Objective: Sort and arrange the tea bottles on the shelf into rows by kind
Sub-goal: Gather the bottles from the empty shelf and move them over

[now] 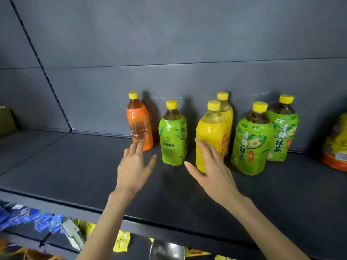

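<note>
Several yellow-capped tea bottles stand on the dark grey shelf [75,166]. An orange bottle [139,122] stands at the left, with a green bottle [173,136] to its right. Two yellow bottles stand one behind the other, the front one [211,132] ahead of the back one [226,111]. Two more green bottles stand further right, one in front [252,145] and one behind [284,132]. My left hand [134,167] is spread just below the orange bottle, fingertips at its base. My right hand [212,166] reaches with straight fingers over the lower part of the front yellow bottle.
An orange and yellow snack bag [336,145] lies at the shelf's right edge. A brown box [6,121] sits at the far left. The lower shelf holds blue packets [28,217], yellow packets [122,241] and a metal scoop [167,250].
</note>
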`<move>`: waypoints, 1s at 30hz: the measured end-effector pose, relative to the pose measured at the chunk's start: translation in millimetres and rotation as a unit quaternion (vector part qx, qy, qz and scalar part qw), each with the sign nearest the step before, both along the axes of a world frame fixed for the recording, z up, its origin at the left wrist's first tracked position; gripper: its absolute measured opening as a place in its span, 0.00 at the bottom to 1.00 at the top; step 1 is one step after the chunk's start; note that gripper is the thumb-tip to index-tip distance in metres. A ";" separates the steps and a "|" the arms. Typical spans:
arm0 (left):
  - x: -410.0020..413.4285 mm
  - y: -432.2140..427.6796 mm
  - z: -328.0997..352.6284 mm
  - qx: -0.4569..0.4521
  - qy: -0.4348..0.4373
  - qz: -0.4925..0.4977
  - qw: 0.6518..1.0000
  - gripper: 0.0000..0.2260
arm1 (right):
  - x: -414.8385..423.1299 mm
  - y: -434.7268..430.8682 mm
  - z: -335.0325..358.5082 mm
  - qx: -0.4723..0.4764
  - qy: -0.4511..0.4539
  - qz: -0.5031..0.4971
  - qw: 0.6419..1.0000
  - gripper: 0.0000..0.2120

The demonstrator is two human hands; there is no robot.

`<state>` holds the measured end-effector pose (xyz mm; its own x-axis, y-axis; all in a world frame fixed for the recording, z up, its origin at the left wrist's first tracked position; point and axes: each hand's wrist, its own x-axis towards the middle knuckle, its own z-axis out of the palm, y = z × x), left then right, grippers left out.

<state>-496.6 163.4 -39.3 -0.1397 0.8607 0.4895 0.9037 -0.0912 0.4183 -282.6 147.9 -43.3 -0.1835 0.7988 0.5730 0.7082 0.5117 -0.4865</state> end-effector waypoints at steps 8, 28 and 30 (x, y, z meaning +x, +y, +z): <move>-87.6 102.0 17.0 -0.038 -0.124 -0.089 0.988 0.38 | -69.4 77.0 1.8 -0.075 0.161 -0.030 0.984 0.43; -84.1 111.1 5.4 -0.022 -0.278 -0.058 0.958 0.45 | -108.5 51.3 -35.3 -0.154 0.290 -0.074 0.942 0.48; -96.7 98.8 2.4 -0.021 -0.287 -0.098 0.953 0.47 | -100.7 42.8 -34.0 -0.167 0.300 -0.042 0.938 0.46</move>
